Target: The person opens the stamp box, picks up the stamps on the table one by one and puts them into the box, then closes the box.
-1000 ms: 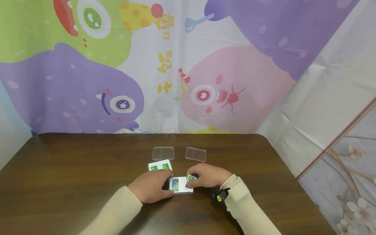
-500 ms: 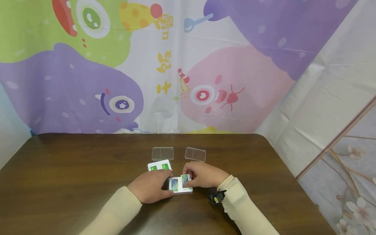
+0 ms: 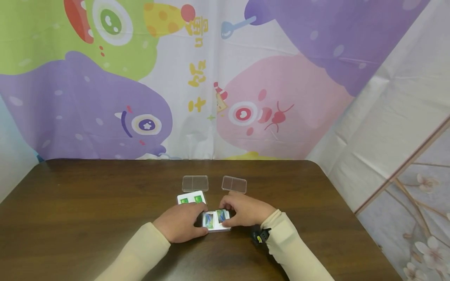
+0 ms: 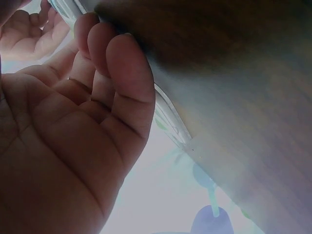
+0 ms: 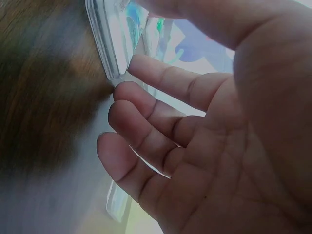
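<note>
My left hand (image 3: 181,224) grips the left side of a shallow clear box (image 3: 218,228) with white cards in it, thumb at the near edge and fingers at the far one. Two small picture cards show on its white face. The left card (image 3: 209,221) lies flat; the right one (image 3: 221,215) is slightly tilted, pinched between thumb and forefinger of my right hand (image 3: 247,210). In the right wrist view, the box's layered edge (image 5: 103,41) stands beside my forefinger, and the other fingers (image 5: 129,126) curl loosely.
Just beyond my left hand lies another white-faced box (image 3: 191,194) with two green pictures. Two clear plastic lids, a left one (image 3: 195,183) and a right one (image 3: 234,184), lie farther back on the brown table (image 3: 88,210). A printed cloth (image 3: 193,128) hangs behind the table.
My right hand has shifted a little left, bringing the small card from a slant at the box's right edge to nearly straight over its right half. My left hand stays put.
</note>
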Motion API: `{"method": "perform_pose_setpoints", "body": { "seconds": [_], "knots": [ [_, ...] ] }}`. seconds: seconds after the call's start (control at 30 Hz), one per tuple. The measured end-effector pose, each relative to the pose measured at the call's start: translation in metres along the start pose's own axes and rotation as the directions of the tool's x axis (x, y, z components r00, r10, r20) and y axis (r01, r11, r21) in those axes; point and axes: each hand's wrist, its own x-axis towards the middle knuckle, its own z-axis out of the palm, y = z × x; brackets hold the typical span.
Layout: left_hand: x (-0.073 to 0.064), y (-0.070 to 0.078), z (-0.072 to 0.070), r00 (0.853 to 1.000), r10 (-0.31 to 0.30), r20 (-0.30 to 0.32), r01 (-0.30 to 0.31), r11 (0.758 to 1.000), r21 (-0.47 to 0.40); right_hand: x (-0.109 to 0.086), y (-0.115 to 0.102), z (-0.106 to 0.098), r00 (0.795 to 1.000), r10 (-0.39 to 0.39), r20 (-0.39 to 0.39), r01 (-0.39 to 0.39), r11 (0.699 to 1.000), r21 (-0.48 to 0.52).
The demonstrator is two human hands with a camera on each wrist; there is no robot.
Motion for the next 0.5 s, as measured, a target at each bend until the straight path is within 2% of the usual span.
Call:
{"method": "perform_pose_setpoints", "body": {
  "seconds": [0.5],
  "knots": [
    [-0.0001, 0.0011, -0.0006, 1.0, -0.004, 0.01, 0.004, 1.0, 0.001, 0.0012, 0.0012, 0.0006, 1.0, 0.028, -0.004, -0.028, 0.999, 0.039]
  ]
}}
